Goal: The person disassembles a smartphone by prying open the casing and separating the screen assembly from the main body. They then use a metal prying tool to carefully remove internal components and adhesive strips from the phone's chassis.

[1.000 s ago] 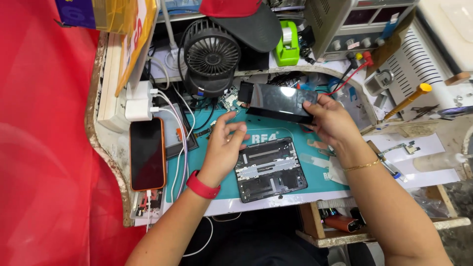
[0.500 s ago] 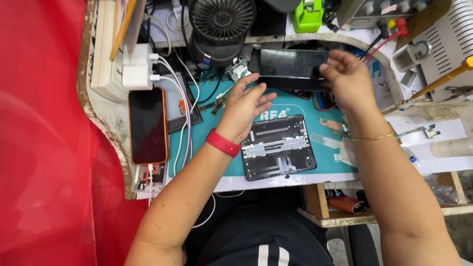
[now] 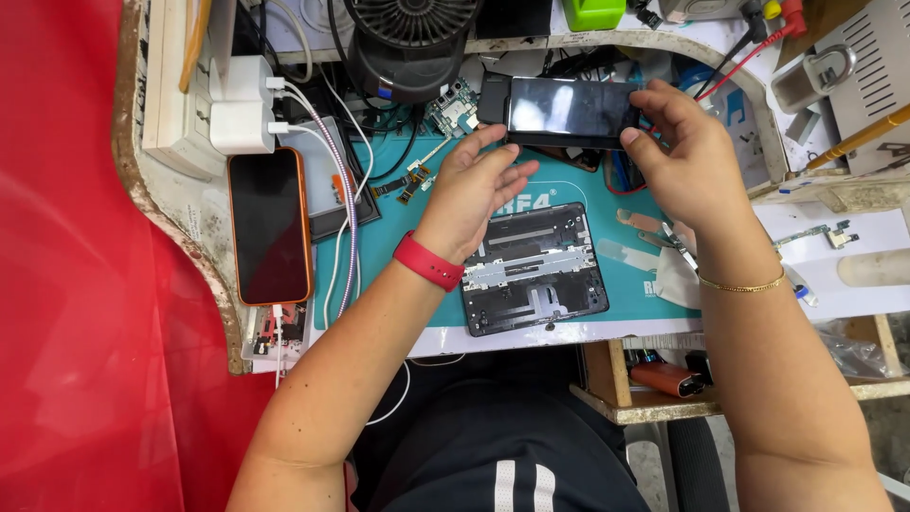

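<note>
Our right hand (image 3: 687,161), upper right of centre, grips the right end of a slim black glossy-screened phone (image 3: 572,112), fingers curled over its top edge & thumb at the lower edge. Our left hand (image 3: 476,190) is open, fingers spread, fingertips just under the phone's left end; can't tell if they touch it. Phone lies level, long side across the frame, near top centre above the teal work mat (image 3: 398,237).

Vs. half a sec ago: the phone keeps about the same spot relative to the mat & both hands sit much as they did, the left hand's fingers now closer to the phone's left end. The view has shifted up a bit, so less of the black desk fan (image 3: 412,43) shows at the top edge.

Just below the hands, centre frame, an opened dark grey phone back housing w/ silver metal strips (image 3: 534,268) lies flat on the mat. A red wristband (image 3: 428,262) is on our left wrist, a thin gold bracelet (image 3: 739,284) on the right. Further out, left of the mat, an orange-cased phone w/ dark screen (image 3: 270,225) lies face up, cable plugged in at its bottom end; two white chargers (image 3: 242,104) sit above it, upper left. A red cloth (image 3: 85,284) fills the left side.
</note>
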